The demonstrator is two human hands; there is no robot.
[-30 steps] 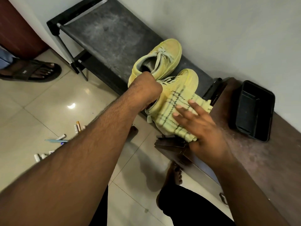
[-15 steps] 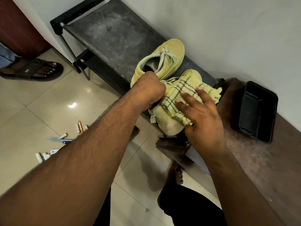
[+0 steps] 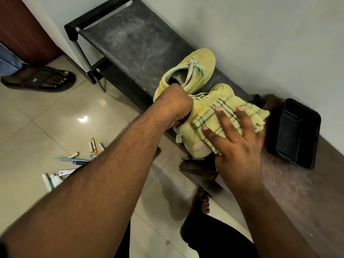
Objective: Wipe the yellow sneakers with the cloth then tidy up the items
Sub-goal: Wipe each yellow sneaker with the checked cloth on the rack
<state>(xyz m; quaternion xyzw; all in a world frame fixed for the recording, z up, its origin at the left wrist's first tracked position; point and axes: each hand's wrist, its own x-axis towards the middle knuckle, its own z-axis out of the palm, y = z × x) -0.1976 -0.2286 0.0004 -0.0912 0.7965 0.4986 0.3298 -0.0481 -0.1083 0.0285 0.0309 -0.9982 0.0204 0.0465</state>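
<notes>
Two yellow sneakers sit at the right end of a dusty black shoe rack. The far sneaker stands free with its laces loose. My left hand grips the near sneaker at its collar, fingers inside the opening. My right hand presses a yellow checked cloth flat against the side and top of that near sneaker, fingers spread over the cloth.
A black plastic tray rests on the brown wooden bench to the right. Small tubes and pens lie scattered on the tiled floor. Another person's sandalled foot stands at left. My own bare foot is below.
My right hand has slid the cloth along the near sneaker, from its side up toward the toe. My left hand keeps its hold on the collar.
</notes>
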